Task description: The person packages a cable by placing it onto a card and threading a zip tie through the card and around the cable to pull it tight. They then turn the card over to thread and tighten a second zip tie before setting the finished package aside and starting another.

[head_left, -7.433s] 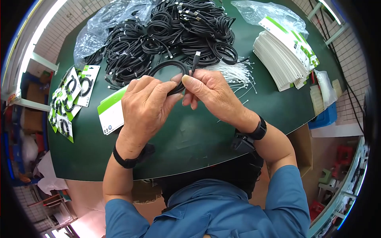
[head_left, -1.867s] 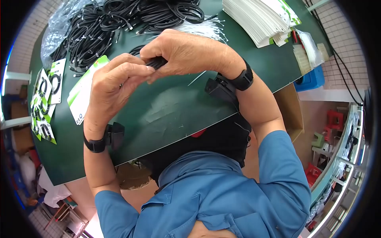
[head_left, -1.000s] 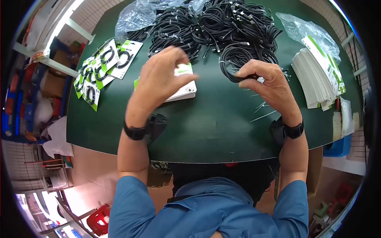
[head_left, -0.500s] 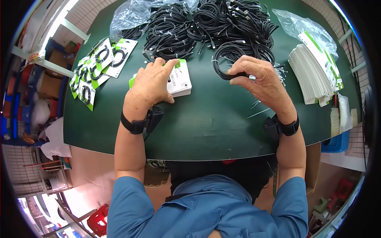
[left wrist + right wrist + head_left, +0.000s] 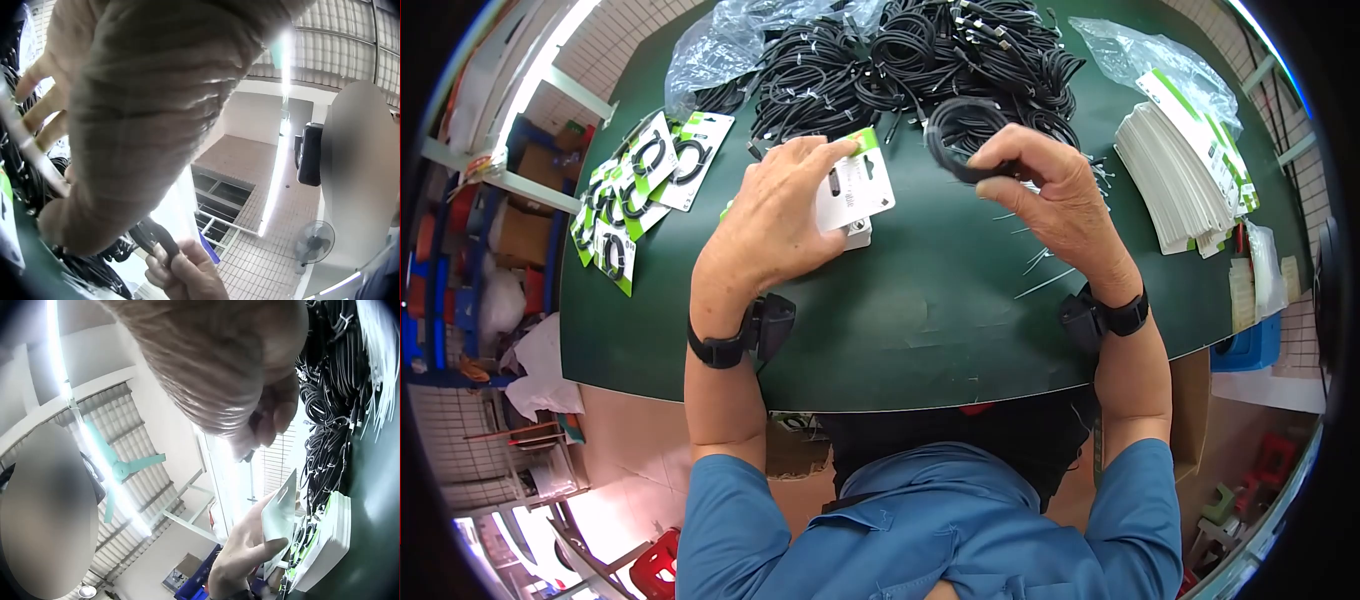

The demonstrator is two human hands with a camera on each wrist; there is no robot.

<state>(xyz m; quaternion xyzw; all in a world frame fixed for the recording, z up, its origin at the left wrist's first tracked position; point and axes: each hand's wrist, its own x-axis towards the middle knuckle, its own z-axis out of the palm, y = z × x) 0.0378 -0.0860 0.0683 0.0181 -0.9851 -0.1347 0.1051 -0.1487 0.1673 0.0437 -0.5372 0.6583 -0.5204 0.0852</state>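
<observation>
In the head view my left hand holds up a white and green cable card, gripped between thumb and fingers. Beneath it lies a short stack of the same cards, mostly covered by the hand; the right wrist view shows this card stack from the side. My right hand pinches a coiled black cable between thumb and forefinger, in front of the cable pile. The left wrist view also catches the right hand with the coil.
A big heap of black cables lies at the back, beside clear plastic bags. Carded cables lie at the left. A fanned stack of cards stands at the right. Loose white ties lie near the right hand.
The hands were together at the coil, then parted, the right keeping it. The left hand reached to the card stack, and one card is now lifted and tilted off it.
</observation>
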